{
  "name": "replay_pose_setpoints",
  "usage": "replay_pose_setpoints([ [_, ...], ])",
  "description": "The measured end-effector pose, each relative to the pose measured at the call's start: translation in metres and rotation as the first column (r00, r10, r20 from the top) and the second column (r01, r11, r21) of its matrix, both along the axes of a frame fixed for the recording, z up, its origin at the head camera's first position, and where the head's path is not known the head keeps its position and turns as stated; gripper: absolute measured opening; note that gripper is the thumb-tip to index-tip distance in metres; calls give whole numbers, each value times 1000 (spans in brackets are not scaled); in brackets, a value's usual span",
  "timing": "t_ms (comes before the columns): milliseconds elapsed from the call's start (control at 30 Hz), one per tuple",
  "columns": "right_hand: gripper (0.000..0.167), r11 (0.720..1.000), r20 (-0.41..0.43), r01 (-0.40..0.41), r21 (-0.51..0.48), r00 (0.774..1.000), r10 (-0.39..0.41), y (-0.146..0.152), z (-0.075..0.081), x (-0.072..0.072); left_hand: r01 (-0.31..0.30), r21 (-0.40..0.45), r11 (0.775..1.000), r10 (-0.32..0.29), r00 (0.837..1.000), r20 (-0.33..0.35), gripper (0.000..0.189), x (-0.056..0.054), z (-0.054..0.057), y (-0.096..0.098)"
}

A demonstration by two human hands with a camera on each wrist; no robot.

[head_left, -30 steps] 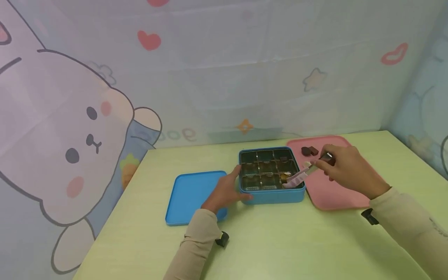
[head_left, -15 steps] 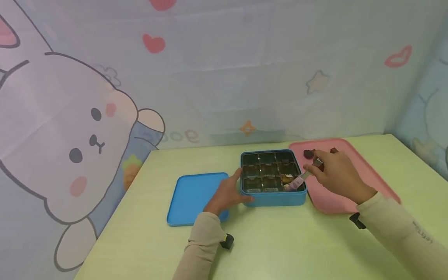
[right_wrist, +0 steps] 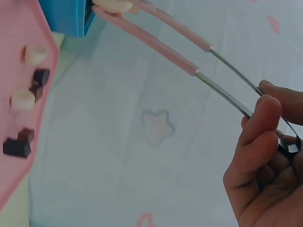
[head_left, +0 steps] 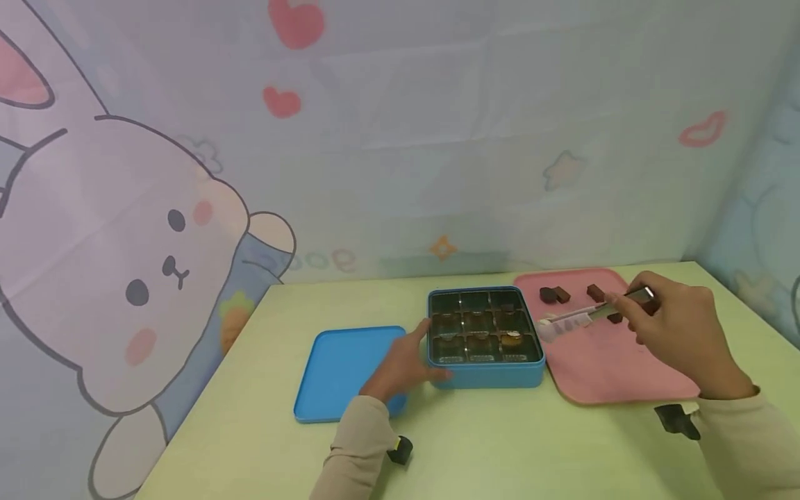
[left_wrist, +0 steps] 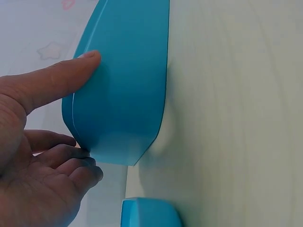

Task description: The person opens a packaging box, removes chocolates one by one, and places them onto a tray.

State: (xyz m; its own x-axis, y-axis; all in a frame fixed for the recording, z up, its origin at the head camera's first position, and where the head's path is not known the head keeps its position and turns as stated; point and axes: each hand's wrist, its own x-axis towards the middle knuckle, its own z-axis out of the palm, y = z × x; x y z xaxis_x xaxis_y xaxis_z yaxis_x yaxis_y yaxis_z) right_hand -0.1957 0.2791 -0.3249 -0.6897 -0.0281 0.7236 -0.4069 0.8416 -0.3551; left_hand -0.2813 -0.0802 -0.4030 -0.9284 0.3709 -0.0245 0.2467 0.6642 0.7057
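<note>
My left hand (head_left: 400, 362) holds the near left corner of a blue box (head_left: 494, 377). In the left wrist view, the thumb (left_wrist: 66, 80) presses the front wall while the curled fingers touch the side. Inside the box is a divided dark insert, with a gold-brown piece (head_left: 511, 340) in the near right compartment. My right hand (head_left: 681, 330) grips metal tongs (right_wrist: 156, 45) with pink tips, which reach left over the pink tray (head_left: 615, 371) close to the box's right edge. A cream piece (right_wrist: 113, 4) shows at the tong tips in the right wrist view.
Several dark brown pieces (head_left: 548, 295) and cream pieces (right_wrist: 23, 100) lie on the tray. A flat blue lid (head_left: 340, 375) lies left of the box, partly behind the left hand. A printed cloth wall (head_left: 406, 173) stands along the table's (head_left: 487, 444) back edge.
The tongs have moved out of the box's near right compartment and rightward over the tray; the gold-brown piece stays in the compartment. My left hand keeps its place on the box corner.
</note>
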Motion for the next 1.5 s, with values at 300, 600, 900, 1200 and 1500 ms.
replay_pose_setpoints([
  [300,19,996,104,37,81,994,-45,19,-4,-6,7,-7,1000,-7,1000,-1,108,0,-1,-4],
  [600,23,991,178,25,129,983,-48,18,-20,-17,19,-20,1000,-19,1000,-12,107,-1,1,-3],
  [900,24,990,216,46,133,974,-74,21,-19,-16,27,-22,999,-27,999,-18,107,-1,2,-3],
  [1200,22,997,265,55,51,962,-67,34,-9,-8,36,-21,999,-36,999,-11,106,-1,0,-2],
  [1500,15,991,93,33,-127,995,-21,37,-4,-6,24,-21,999,-24,1000,2,107,-3,-1,0],
])
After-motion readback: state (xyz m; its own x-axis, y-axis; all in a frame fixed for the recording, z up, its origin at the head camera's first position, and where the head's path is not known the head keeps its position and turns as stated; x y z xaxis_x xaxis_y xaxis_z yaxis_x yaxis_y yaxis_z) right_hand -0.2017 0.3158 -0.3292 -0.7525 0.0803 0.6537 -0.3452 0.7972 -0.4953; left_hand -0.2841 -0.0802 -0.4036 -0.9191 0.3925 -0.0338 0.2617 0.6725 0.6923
